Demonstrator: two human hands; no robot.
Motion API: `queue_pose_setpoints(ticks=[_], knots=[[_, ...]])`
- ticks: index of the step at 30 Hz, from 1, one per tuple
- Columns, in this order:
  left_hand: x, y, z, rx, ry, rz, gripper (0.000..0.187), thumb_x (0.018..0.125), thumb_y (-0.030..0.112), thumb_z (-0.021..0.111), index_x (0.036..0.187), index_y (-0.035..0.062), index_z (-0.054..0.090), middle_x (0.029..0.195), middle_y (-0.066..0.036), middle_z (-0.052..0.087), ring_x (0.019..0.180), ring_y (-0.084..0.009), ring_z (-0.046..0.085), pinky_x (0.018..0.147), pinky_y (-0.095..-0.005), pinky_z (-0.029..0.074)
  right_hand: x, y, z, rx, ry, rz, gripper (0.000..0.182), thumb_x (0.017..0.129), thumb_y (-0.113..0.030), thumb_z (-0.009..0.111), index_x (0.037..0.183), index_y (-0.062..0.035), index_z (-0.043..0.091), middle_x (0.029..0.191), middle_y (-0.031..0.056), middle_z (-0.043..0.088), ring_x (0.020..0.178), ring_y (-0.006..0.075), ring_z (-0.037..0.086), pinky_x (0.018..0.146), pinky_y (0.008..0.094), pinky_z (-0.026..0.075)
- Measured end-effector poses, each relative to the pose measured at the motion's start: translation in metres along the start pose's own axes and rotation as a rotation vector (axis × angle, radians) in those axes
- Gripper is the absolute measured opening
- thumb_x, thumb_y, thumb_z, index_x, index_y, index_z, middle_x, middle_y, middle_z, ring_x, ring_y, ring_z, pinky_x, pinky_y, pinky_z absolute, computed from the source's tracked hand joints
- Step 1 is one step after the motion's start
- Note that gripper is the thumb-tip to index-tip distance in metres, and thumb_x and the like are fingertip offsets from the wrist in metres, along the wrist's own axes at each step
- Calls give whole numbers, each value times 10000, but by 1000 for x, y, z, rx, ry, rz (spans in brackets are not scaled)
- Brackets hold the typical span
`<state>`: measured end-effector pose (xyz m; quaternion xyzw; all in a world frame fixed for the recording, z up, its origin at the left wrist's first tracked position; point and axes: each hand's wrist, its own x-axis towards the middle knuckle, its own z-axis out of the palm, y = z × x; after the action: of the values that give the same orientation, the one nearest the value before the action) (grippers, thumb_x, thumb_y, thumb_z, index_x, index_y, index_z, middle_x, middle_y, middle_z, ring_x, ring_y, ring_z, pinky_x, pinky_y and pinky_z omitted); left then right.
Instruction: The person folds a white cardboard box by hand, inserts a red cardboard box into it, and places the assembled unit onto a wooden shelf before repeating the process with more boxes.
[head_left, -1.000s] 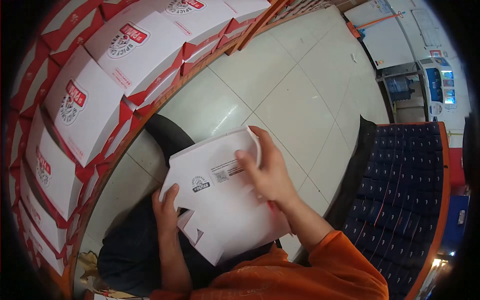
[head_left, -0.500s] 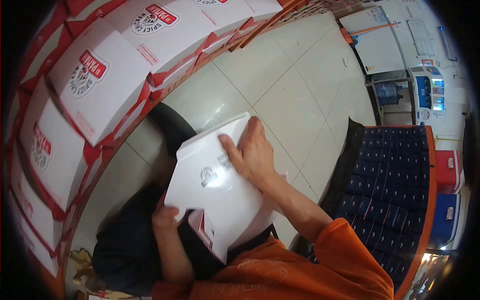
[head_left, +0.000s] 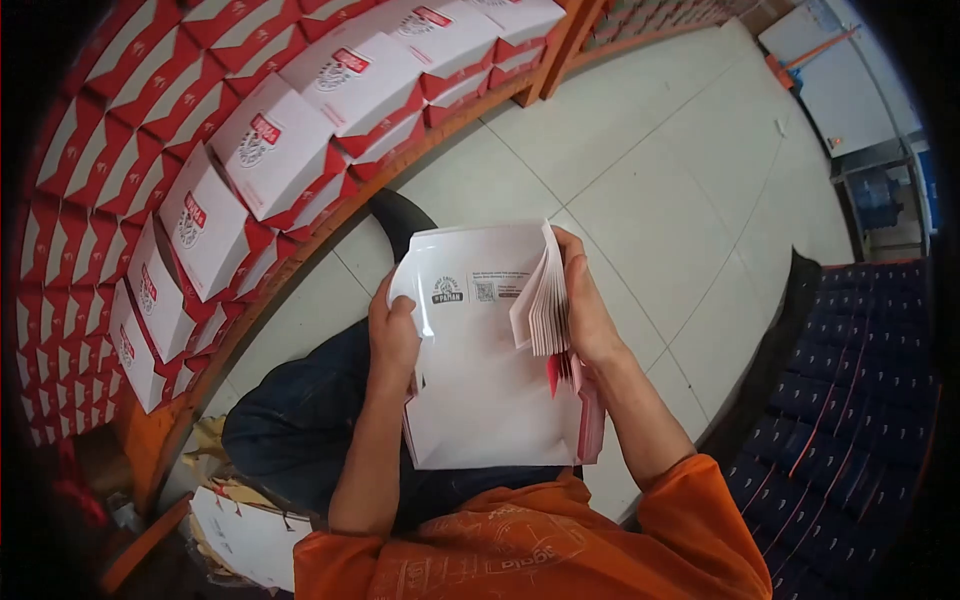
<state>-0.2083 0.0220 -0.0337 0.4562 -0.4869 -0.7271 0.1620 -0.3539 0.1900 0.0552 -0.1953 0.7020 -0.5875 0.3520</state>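
Observation:
A stack of flat white food-box blanks (head_left: 490, 390) with a printed logo and a square code lies over my lap. My left hand (head_left: 396, 338) grips its left edge, the thumb on top and the fingers underneath. At the right side my right hand (head_left: 588, 305) is wrapped round the edge, against a fan of bent-up side flaps (head_left: 540, 310). Some pink-red shows on the layers below that fan. The fingertips of my right hand are partly hidden behind the flaps.
Assembled red and white boxes (head_left: 270, 150) are piled on a wooden shelf at the left. Rows of dark blue boxes (head_left: 820, 400) stand at the right. More flat white card (head_left: 245, 535) lies at lower left. Tiled floor (head_left: 640, 230) stretches ahead.
The stack has turned from slanted to nearly square in front of me. My left hand has moved up its left edge; my right hand has shifted right, and bent-up flaps now show beside it.

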Motion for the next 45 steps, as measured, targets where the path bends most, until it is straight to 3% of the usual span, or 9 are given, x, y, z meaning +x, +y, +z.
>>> queue_pose_setpoints(ticks=[7, 13, 18, 22, 30, 34, 38, 40, 45], knots=[[-20, 5, 98, 1043, 231, 272, 882, 955, 391, 538, 1441, -172, 65, 1283, -379, 485, 1204, -449, 510, 1045, -446, 379, 2, 14, -27, 130, -40, -80, 866, 957, -695, 280, 1438, 24, 285, 1413, 178, 409, 1352, 269, 353, 1126, 358, 247], [-15, 27, 54, 324, -115, 79, 984, 903, 433, 620, 1427, -191, 70, 1330, -497, 295, 1273, -568, 346, 1104, -500, 274, 24, 38, -47, 439, -52, 40, 740, 980, -603, 366, 1387, 14, 404, 1340, 140, 510, 1262, 242, 468, 1076, 362, 344], [-15, 1, 80, 1019, 183, 378, 841, 957, 415, 549, 1441, -141, 146, 1381, -358, 408, 1303, -423, 427, 1087, -481, 331, 18, 19, -19, -144, 153, -58, 587, 956, -359, 559, 1360, 41, 417, 1201, 177, 597, 1105, 263, 586, 986, 347, 427], [-3, 23, -11, -252, -310, -277, 751, 907, 344, 602, 1497, 20, 269, 1497, -205, 356, 1394, -314, 339, 1135, -406, 272, 41, 54, -51, 612, -63, 183, 594, 892, -334, 654, 1300, 66, 491, 1220, 200, 595, 1125, 263, 577, 978, 347, 435], [-33, 17, -31, -95, -331, -116, 692, 893, 253, 561, 1490, 13, 304, 1454, -143, 427, 1322, -259, 421, 1128, -385, 287, 29, 20, -10, -175, 263, 174, 635, 871, -398, 674, 1264, 71, 502, 1145, 215, 636, 1089, 288, 610, 951, 353, 459], [-17, -13, -78, -225, -498, -160, 615, 987, 459, 476, 1381, -13, 443, 1333, -132, 545, 1214, -232, 531, 1030, -403, 423, 15, 60, -71, 586, -31, 264, 851, 873, -634, 580, 1400, 8, 396, 1317, 215, 526, 1226, 297, 515, 1006, 427, 413], [-81, -77, -142, 186, -377, -174, 731, 899, 425, 654, 1408, -41, 414, 1373, -158, 518, 1241, -266, 521, 1032, -387, 412, -105, 153, -124, 202, -349, 373, 1000, 737, -601, 764, 1451, -35, 352, 1387, 141, 480, 1264, 239, 469, 1027, 416, 405], [-116, -79, -146, 419, -728, -196, 688, 823, 285, 768, 1336, -64, 471, 1291, -155, 574, 1143, -277, 575, 961, -384, 454, -174, 171, -112, 284, -461, 524, 925, 692, -458, 855, 1394, -22, 440, 1319, 110, 550, 1176, 203, 538, 967, 386, 446], [-129, -83, -88, 515, -273, -19, 503, 803, 179, 781, 1174, -72, 553, 1141, -174, 627, 962, -267, 624, 821, -384, 496, -174, 137, -68, 105, -66, 493, 624, 716, -338, 851, 1163, 27, 616, 1068, 91, 677, 994, 174, 626, 867, 330, 492]])
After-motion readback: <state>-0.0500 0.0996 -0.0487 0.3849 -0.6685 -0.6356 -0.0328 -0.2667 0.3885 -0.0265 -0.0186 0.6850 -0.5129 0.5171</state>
